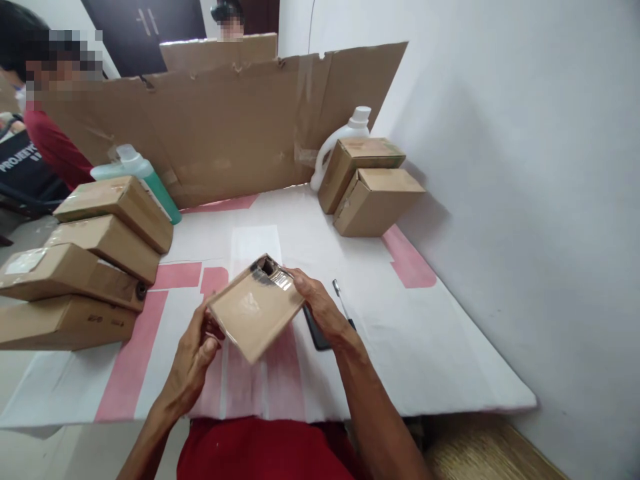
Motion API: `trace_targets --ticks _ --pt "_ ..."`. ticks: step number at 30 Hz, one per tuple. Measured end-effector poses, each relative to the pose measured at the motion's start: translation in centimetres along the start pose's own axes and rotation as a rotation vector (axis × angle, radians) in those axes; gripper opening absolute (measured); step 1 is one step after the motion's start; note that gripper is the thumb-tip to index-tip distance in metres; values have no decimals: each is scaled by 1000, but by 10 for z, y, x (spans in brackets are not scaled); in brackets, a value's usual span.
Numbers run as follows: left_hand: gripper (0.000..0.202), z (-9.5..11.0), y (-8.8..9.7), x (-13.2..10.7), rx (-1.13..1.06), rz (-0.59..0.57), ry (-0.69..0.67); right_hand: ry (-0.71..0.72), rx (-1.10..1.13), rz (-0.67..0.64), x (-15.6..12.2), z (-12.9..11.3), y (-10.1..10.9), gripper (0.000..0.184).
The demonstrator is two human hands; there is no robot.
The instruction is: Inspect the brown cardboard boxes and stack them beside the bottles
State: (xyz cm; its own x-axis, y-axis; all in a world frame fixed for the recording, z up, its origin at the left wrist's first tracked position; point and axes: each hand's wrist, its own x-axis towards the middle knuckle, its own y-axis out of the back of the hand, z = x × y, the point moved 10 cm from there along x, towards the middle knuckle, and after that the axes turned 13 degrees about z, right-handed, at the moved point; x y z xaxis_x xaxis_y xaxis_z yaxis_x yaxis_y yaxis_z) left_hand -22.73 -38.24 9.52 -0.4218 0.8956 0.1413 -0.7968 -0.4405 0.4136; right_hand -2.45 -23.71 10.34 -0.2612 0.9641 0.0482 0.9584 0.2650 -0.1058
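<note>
A small cardboard box (255,308) is tilted above the table, held between both my hands. Clear tape shines along its edges, and a dark torn hole shows at its far corner. My left hand (197,347) grips the left corner, with its fingers partly hidden behind the box. On the right side, my right hand (317,300) has its thumb along the edge near the taped corner. Under my right wrist lies a dark flat object (316,330), partly covered. Beside it rests a thin tool with a silver tip (340,293), its kind unclear.
Several cardboard boxes (100,247) line the left edge, before a bottle of green liquid (163,193). Two boxes (380,203) and a white jug (345,130) stand at the back right. A cardboard panel (235,133) closes the back; a wall (540,200) rises right. Two people are beyond.
</note>
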Motion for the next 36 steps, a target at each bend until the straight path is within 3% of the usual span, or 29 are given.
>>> trace_targets --ticks 4,10,12,14,16,19,24,30,36 --pt "64 1 15 -26 64 -12 26 -49 -41 -161 -5 -8 -18 40" --pt "51 27 34 -12 48 107 -69 -68 -100 -279 -28 -18 -31 37" --pt "49 42 29 -4 47 137 -125 -23 -143 -292 -36 -25 -33 36" --pt "56 55 14 0 12 94 -157 25 -166 -301 -43 -35 -35 35" --pt "52 58 -1 0 -61 28 -122 90 -199 -280 -49 -46 -36 33" --pt "51 57 -12 -4 -137 -4 -44 220 -316 -144 -54 -64 -32 29" --pt "51 61 -4 -13 -28 72 -42 312 -451 81 -64 -78 -34 18" --pt "37 77 16 -17 162 173 -82 361 -500 78 -72 -83 -49 13" --pt "26 95 6 -13 323 155 -199 298 -564 -9 -68 -71 -51 9"
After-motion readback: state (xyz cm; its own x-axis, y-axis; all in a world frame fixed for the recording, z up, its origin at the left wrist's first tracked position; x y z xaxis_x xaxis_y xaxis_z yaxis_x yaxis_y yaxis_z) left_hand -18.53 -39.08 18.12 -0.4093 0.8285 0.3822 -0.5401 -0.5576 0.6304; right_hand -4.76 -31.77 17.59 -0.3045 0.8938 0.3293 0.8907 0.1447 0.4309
